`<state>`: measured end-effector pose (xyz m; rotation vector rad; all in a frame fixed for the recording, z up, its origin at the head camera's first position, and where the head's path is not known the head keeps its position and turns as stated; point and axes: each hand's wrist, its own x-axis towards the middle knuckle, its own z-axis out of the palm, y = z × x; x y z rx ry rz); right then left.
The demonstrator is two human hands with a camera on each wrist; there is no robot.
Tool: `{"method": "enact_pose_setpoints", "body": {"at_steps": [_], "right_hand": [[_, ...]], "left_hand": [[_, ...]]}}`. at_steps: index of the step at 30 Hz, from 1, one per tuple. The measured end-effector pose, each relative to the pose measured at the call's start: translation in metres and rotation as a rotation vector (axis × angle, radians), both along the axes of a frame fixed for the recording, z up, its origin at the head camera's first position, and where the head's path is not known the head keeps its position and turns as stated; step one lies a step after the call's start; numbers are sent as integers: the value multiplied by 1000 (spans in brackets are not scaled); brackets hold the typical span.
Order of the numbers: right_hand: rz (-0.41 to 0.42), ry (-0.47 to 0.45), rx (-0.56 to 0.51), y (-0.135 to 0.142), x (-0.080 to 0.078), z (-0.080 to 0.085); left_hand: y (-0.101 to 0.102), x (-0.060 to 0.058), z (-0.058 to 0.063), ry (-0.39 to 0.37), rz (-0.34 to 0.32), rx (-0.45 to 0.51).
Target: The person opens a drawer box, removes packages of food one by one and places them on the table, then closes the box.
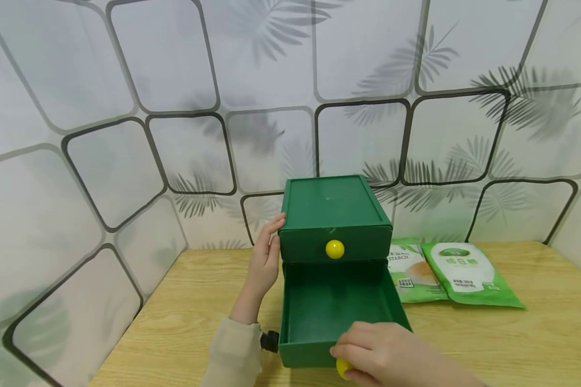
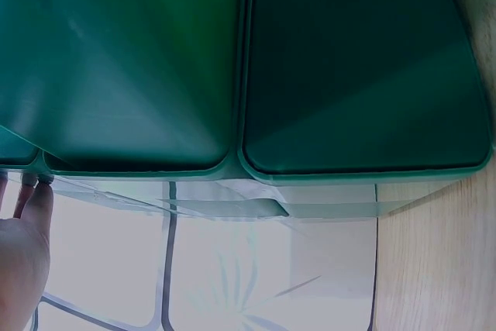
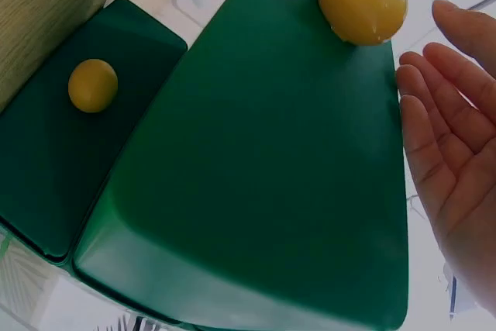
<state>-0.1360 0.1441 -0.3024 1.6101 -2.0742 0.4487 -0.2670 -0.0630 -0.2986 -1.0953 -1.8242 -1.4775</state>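
Note:
A green drawer cabinet (image 1: pixel 333 207) stands on the table, with yellow ball knobs on its fronts. Below its closed top drawer (image 1: pixel 300 244), another drawer (image 1: pixel 339 301) is pulled out, and its inside looks bare. My left hand (image 1: pixel 263 263) rests against the cabinet's left side, fingers extended near the top edge. My right hand (image 1: pixel 384 352) is at the front rim of the pulled-out drawer, partly covering its yellow knob (image 1: pixel 343 368). In the right wrist view, its loosely extended fingers (image 3: pixel 422 141) lie along that rim, thumb apart from the knob. A lower front with a knob (image 3: pixel 93 85) also shows there.
Two green-and-white packets lie right of the cabinet: a starch packet (image 1: pixel 411 271) and another packet (image 1: pixel 467 274) overlapping it. A patterned wall covering (image 1: pixel 271 145) rises behind the wooden table (image 1: pixel 174 317). A small black device (image 1: pixel 269 341) sits by the left sleeve.

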Motion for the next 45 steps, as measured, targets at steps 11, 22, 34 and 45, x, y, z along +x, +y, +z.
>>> {"method": "enact_pose_setpoints", "body": {"at_steps": [11,22,34,45], "right_hand": [[-107,110,101,-5,8,-4],[-198,120,228,-9,14,-3],[-269,106,222,-11,8,-3],[-365,115,226,-10,-1,-1]], "left_hand": [[0,1,0,-8,-1,2],[0,0,-1,-11,-8,7],[-1,0,-1,6,-3,3],[-1,0,-1,-9,6,-5]]}}
